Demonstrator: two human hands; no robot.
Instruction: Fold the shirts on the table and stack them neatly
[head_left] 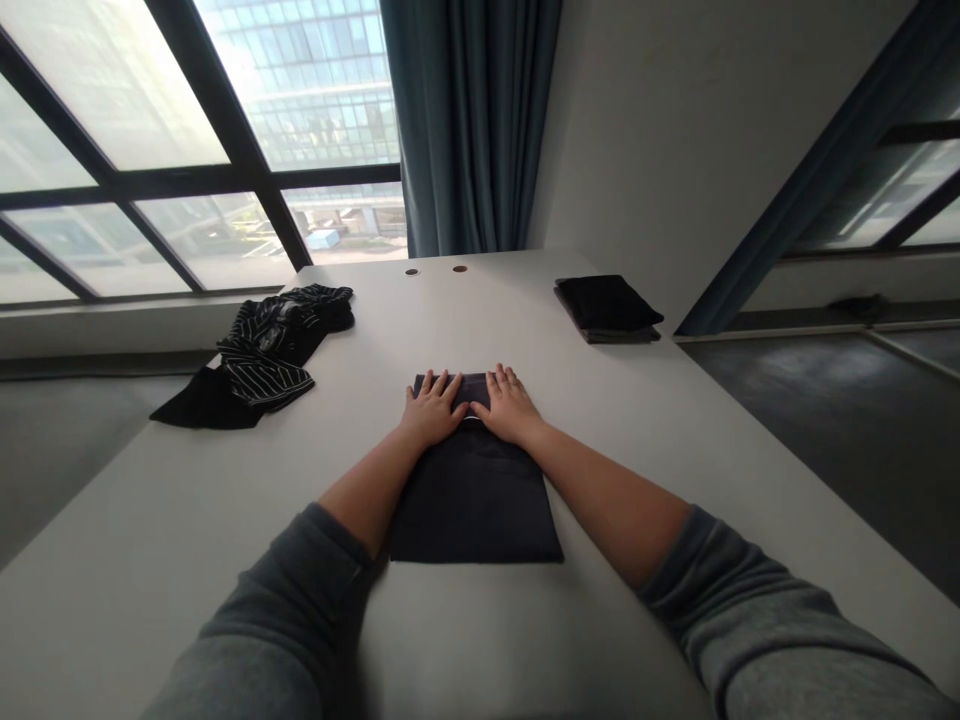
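A dark folded cloth [474,500] lies flat in the middle of the white table [637,420], a neat rectangle running away from me. My left hand [433,408] rests palm down on its far end with the fingers stretched out. Right beside it, my right hand [508,405] presses flat on the same far end, and the thumbs of the two hands almost touch. Neither hand grips anything. Grey sleeves are pushed up both forearms.
A crumpled pile of black striped clothes [266,350] lies at the table's left edge. A stack of folded dark clothes [606,306] sits at the far right. Two round cable holes [435,270] mark the far edge. Windows, a curtain and dark floor surround the table.
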